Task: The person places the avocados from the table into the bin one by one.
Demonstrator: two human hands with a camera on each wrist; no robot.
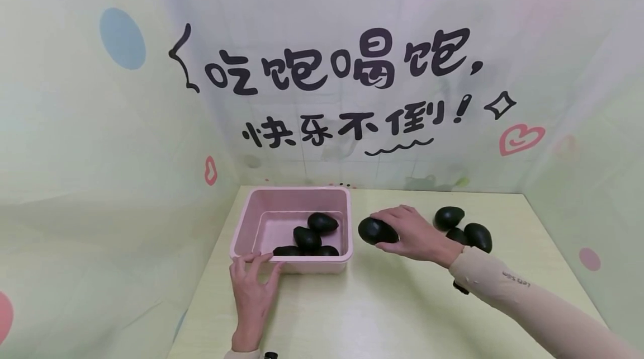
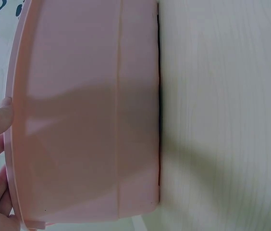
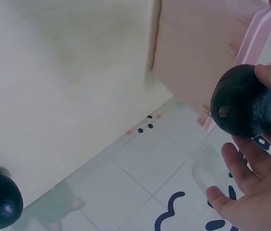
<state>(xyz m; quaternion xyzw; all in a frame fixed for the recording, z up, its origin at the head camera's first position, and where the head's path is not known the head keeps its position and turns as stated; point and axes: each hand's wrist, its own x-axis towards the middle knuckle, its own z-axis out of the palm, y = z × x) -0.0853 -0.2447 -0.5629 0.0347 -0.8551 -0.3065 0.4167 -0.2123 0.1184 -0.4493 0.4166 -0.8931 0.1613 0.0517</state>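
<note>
A glossy dark-green avocado (image 1: 377, 231) is being pinched in the grip of the right hand (image 1: 413, 236), beside the pink rectangular plastic box (image 1: 312, 268) being held, apparently lightly, by the left hand (image 1: 251, 289). A drop could be caused by smooth skin; a knock, by the raised rim (image 1: 349, 225). Behind the beige sleeve (image 1: 503, 283), three dark oval avocados (image 1: 449, 218) are being partly hidden on the pale bench (image 1: 382, 314).

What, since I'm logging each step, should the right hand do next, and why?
Probably carry its dark fruit leftward over the pink bin: the right hand holds it to the right of the bin, similar fruits lie inside, and the left hand grips the bin's near side.
</note>
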